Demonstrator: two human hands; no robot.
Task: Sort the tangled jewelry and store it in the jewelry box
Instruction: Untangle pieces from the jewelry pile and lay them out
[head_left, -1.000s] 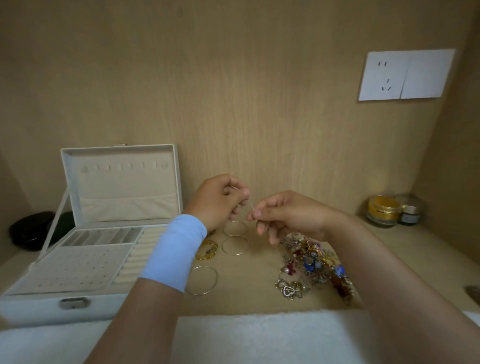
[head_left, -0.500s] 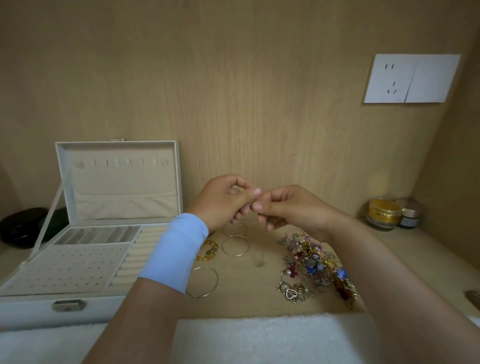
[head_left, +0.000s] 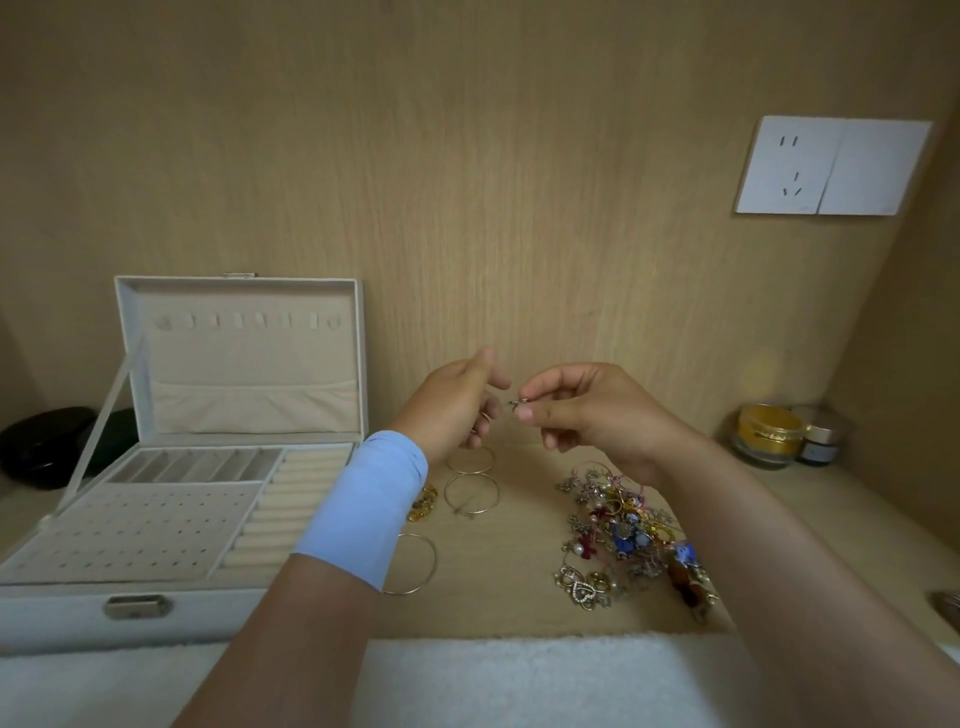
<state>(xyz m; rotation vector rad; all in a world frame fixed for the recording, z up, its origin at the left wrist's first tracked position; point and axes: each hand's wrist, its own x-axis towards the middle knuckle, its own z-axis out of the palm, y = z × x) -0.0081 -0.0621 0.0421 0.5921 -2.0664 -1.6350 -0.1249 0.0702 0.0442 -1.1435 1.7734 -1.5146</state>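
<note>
Small silver-toned metal piece (head_left: 521, 401), too small to identify, raised above the pale wooden desktop (head_left: 519, 608) and pinched between thumb and forefinger of the right hand (head_left: 587, 415); lifted, probably, for inspection clear of the clutter. Left hand (head_left: 452, 402) just beside it, thumb and forefinger parted toward the piece, lower fingers curled; contents, if any, not discernible.

Below right: tangled heap of multicoloured charms and chains (head_left: 623, 525), unsorted. Below the left hand: thin gold wire hoops (head_left: 471, 496) laid singly and apart, beside a yellow beaded piece (head_left: 423, 501); apparently freed and grouped by kind.

Far left: white jewelry box (head_left: 78, 618), lid propped upright, cream ring rolls (head_left: 291, 499) and perforated earring panel (head_left: 135, 530) exposed within reach; storing judged not yet begun. Nearest edge: white towel (head_left: 519, 675).
</note>
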